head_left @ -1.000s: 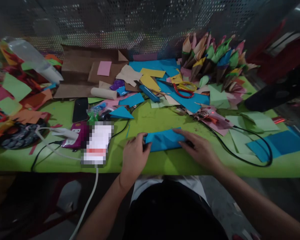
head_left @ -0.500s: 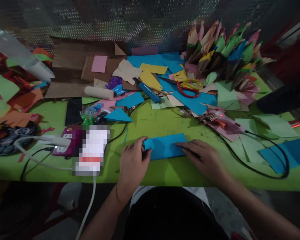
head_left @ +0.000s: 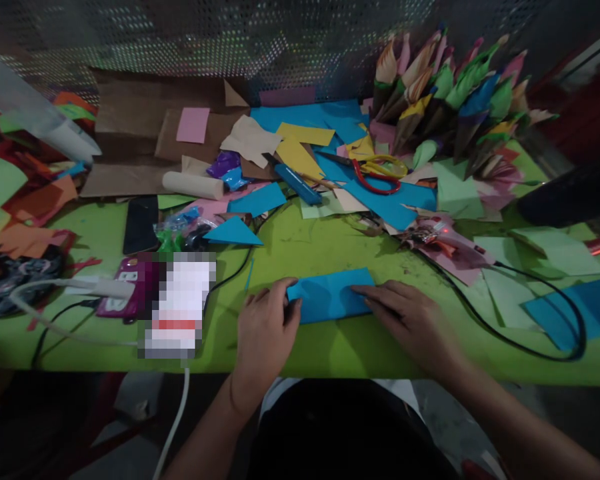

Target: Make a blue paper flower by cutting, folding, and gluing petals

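A folded rectangle of blue paper (head_left: 329, 295) lies flat on the green table (head_left: 330, 247) in front of me. My left hand (head_left: 265, 330) rests at its left end, fingers curled, with the thumb and fingertip touching the paper's edge. My right hand (head_left: 413, 320) lies flat on the paper's right end, fingers stretched out and pressing down on it.
Loose coloured paper, red-handled scissors (head_left: 375, 175), a blue cutter (head_left: 299, 185) and a paper roll (head_left: 193, 185) lie behind. Folded paper cones (head_left: 445, 100) stand at back right. Phones (head_left: 140, 223) and a white cable (head_left: 80, 287) sit left; a black cable (head_left: 530, 313) loops right.
My right hand has slid a little along the blue paper, flattening it. The left hand stays at the paper's left end. The view has shifted slightly.
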A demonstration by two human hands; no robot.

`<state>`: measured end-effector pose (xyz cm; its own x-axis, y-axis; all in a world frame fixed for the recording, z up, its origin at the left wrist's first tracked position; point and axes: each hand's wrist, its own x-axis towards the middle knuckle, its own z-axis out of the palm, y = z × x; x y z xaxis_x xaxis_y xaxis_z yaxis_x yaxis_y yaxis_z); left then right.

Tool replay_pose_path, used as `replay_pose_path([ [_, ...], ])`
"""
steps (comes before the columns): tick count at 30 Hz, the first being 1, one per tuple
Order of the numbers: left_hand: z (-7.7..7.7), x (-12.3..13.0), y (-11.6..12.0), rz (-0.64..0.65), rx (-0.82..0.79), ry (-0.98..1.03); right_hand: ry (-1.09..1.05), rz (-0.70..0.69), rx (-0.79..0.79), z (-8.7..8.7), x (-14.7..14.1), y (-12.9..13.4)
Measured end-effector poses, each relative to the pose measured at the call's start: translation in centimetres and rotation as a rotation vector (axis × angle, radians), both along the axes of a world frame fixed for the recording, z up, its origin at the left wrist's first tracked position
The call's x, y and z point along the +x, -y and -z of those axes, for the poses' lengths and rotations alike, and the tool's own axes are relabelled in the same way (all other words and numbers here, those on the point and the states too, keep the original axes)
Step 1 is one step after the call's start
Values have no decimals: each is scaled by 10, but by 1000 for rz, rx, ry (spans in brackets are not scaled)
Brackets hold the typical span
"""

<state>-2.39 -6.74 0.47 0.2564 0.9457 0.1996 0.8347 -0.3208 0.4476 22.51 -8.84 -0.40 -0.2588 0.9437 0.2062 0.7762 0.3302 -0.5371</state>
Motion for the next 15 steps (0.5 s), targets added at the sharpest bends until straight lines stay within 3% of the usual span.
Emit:
replay_pose_path([
  [15,-1,5,5,49,96,-189,47,38,42,4,-4,0],
])
